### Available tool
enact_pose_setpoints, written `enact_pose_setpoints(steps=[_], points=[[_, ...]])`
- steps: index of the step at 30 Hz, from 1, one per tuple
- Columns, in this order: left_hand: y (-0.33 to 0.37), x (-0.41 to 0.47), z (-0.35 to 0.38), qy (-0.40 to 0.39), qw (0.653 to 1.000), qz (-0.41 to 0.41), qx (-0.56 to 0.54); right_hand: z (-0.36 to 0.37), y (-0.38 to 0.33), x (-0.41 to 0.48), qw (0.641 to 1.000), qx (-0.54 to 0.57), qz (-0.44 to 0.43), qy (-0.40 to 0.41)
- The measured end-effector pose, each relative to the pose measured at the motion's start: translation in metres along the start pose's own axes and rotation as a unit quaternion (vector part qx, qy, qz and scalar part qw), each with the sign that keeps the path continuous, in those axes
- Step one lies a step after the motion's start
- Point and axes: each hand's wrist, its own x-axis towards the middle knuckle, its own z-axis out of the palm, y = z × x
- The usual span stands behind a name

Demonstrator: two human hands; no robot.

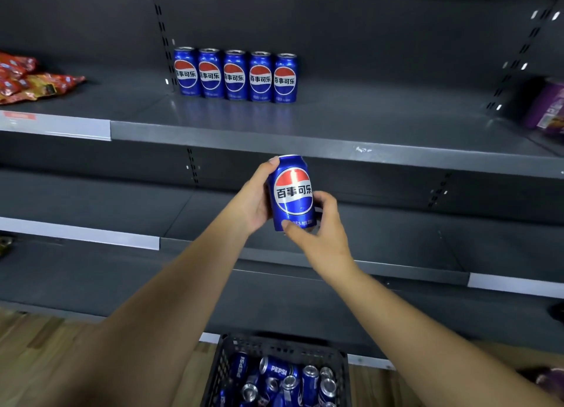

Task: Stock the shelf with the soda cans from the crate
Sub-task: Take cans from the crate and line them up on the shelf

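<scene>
L hand (pixel 255 199) grips left side of an upright blue can (pixel 293 193), R hand (pixel 325 234) pinches its base, in front of & below the shelf (pixel 366 118) w/ a row of 5 cans (pixel 235 75) at back; crate (pixel 218 373) on floor holds loose cans (pixel 309 379).

blue can (pixel 293 193) upright in air — five-can row (pixel 235 75) on shelf (pixel 366 123), loose cans (pixel 287 382) jumbled in black crate (pixel 222 364)

Red snack packets (pixel 30 77): loose heap lying flat, far left of the fingers (pixel 328 202) and higher. Purple packet (pixel 549 107): far right of them, also higher, cut by the frame edge. White label strip (pixel 55 126) up-left of the fingers, with a red tag at its left end; second strip (pixel 79 232) left and slightly lower; third strip (pixel 515 284) down-right. Wood-grain floor (pixel 36 361) well below, to the left. Blurred purplish item (pixel 546 379) far down-right, kind unclear.
</scene>
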Motion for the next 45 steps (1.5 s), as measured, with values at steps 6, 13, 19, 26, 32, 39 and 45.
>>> enact_pose_setpoints(steps=[6, 13, 19, 26, 32, 39, 45], points=[[0.011, 0.001, 0.01, -0.032, 0.999, 0.018, 0.028, -0.023, -0.026, 0.026, 0.987, 0.018, 0.109, -0.117], [0.032, 0.016, 0.028, -0.036, 0.998, 0.048, 0.031, -0.032, -0.043, 0.05, 0.993, 0.025, 0.081, -0.087], [0.052, 0.038, 0.035, -0.042, 0.995, 0.084, 0.03, -0.044, -0.045, 0.081, 0.998, -0.029, 0.051, -0.036], [0.075, 0.077, 0.029, 0.217, 0.957, 0.154, 0.118, -0.073, -0.059, 0.121, 0.996, -0.087, 0.005, -0.034], [0.076, 0.116, 0.036, 0.262, 0.906, 0.212, 0.257, -0.078, -0.063, 0.161, 0.998, -0.051, -0.013, -0.019], [0.079, 0.165, 0.043, 0.24, 0.892, 0.178, 0.339, -0.069, -0.053, 0.213, 0.999, -0.033, -0.008, -0.001], [0.077, 0.205, 0.032, 0.248, 0.886, 0.122, 0.373, -0.052, -0.036, 0.256, 0.999, -0.032, 0.014, 0.009]])
